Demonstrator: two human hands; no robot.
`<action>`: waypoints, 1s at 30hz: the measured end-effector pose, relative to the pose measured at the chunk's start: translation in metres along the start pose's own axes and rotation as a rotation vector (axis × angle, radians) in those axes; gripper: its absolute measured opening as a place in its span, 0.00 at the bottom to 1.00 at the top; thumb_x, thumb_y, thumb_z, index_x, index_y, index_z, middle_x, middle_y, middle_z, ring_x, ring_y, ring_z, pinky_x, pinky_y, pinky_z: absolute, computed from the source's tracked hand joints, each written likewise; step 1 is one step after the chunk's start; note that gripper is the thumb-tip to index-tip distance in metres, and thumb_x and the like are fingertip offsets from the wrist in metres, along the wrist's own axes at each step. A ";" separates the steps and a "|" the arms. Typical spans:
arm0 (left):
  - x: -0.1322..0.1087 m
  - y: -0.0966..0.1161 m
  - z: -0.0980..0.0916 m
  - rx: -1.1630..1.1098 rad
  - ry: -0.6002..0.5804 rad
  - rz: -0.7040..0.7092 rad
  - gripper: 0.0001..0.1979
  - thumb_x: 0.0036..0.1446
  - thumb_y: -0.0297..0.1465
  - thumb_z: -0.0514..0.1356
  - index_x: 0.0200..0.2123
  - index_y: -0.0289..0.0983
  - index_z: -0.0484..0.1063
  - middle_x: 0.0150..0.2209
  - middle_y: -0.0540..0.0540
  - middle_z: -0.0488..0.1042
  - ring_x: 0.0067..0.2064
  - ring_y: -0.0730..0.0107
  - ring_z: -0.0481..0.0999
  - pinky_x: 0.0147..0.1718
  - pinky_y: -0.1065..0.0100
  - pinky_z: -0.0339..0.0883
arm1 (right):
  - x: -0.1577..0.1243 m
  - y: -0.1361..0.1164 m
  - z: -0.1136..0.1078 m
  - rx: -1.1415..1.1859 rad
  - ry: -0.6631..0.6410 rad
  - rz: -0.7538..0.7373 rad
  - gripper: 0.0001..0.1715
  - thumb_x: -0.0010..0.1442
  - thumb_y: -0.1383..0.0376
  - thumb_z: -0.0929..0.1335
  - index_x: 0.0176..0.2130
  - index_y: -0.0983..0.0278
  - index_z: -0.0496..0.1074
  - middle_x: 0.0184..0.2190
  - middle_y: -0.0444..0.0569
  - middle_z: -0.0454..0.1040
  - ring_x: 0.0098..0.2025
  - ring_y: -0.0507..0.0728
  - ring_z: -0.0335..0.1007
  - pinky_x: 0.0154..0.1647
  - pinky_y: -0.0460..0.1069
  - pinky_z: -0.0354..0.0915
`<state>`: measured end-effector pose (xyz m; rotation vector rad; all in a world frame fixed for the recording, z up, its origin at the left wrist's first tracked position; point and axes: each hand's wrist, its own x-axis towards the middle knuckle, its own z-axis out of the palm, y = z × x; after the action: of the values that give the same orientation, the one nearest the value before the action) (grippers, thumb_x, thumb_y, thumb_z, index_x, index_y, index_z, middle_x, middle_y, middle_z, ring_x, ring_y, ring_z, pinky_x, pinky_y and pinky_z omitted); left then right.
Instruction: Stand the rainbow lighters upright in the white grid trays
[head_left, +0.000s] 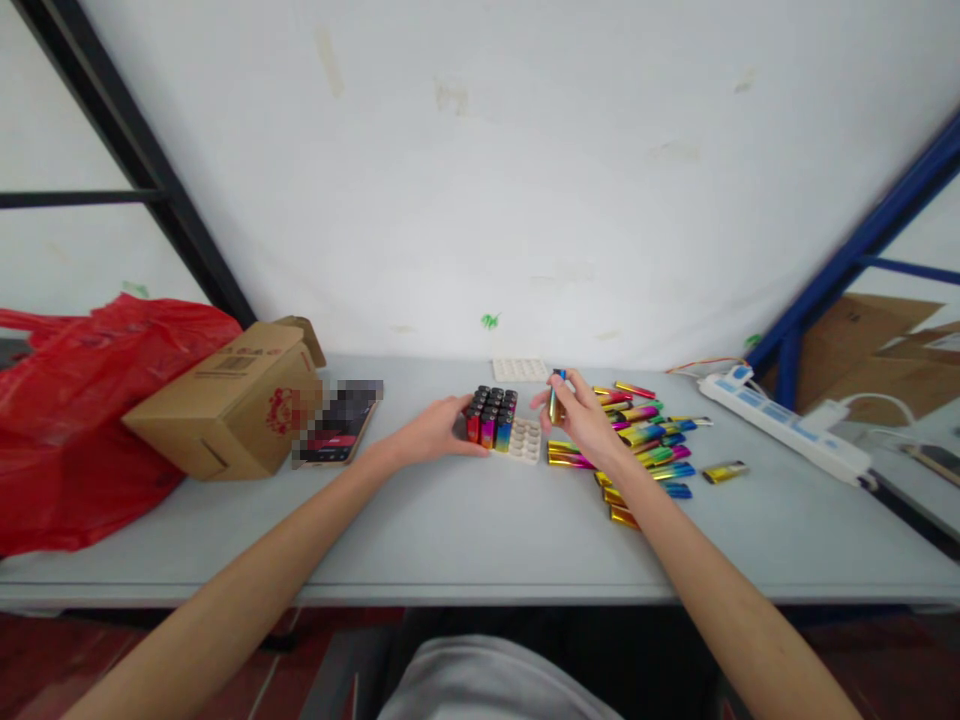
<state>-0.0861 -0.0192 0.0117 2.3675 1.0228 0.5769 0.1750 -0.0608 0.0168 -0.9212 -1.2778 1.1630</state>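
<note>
Several metallic-coloured lighters [493,405] stand upright, packed together in the left part of a white holed tray [527,442]. The sockets at the tray's right side hold nothing. My left hand [441,430] grips the left side of the tray and its lighters, thumb at the front and fingers behind. To the right of the tray and a little above it, my right hand [581,412] holds a gold and dark lighter [556,400] upright between thumb and fingers. Beside and partly behind my right forearm lies a loose pile of shiny lighters [660,452].
A second white holed tray [519,370] lies near the wall. On the left are a phone [341,430], a cardboard box [225,400] and a red plastic bag [90,420]. A white power strip [787,425] and a single lighter [724,472] lie at the right.
</note>
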 end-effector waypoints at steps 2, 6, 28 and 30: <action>0.000 0.000 0.000 0.000 0.007 0.004 0.38 0.45 0.52 0.73 0.54 0.37 0.73 0.47 0.41 0.80 0.47 0.49 0.79 0.47 0.60 0.70 | -0.002 0.000 0.004 -0.040 -0.027 0.034 0.26 0.60 0.40 0.70 0.41 0.56 0.63 0.23 0.35 0.62 0.19 0.48 0.51 0.20 0.44 0.52; 0.000 0.000 0.001 0.001 -0.006 0.006 0.38 0.47 0.51 0.73 0.56 0.37 0.72 0.50 0.41 0.80 0.49 0.49 0.78 0.49 0.59 0.69 | -0.003 0.003 0.004 -0.381 0.060 -0.035 0.29 0.64 0.39 0.65 0.29 0.60 0.62 0.20 0.37 0.54 0.21 0.50 0.48 0.21 0.46 0.47; 0.001 -0.002 0.003 0.046 -0.003 -0.009 0.39 0.46 0.51 0.73 0.57 0.36 0.72 0.51 0.39 0.79 0.49 0.48 0.79 0.48 0.59 0.70 | -0.007 0.006 0.008 -0.890 0.192 -0.260 0.24 0.65 0.51 0.62 0.22 0.60 0.59 0.18 0.40 0.56 0.24 0.52 0.54 0.29 0.49 0.48; 0.000 -0.002 0.003 0.048 0.002 -0.015 0.39 0.46 0.51 0.73 0.56 0.36 0.72 0.51 0.39 0.79 0.49 0.48 0.79 0.49 0.58 0.70 | -0.007 0.006 0.007 -0.899 0.174 -0.254 0.21 0.64 0.55 0.62 0.22 0.60 0.59 0.19 0.40 0.57 0.25 0.52 0.56 0.29 0.49 0.48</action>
<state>-0.0851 -0.0187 0.0083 2.3997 1.0654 0.5556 0.1680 -0.0673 0.0098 -1.4043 -1.7340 0.2565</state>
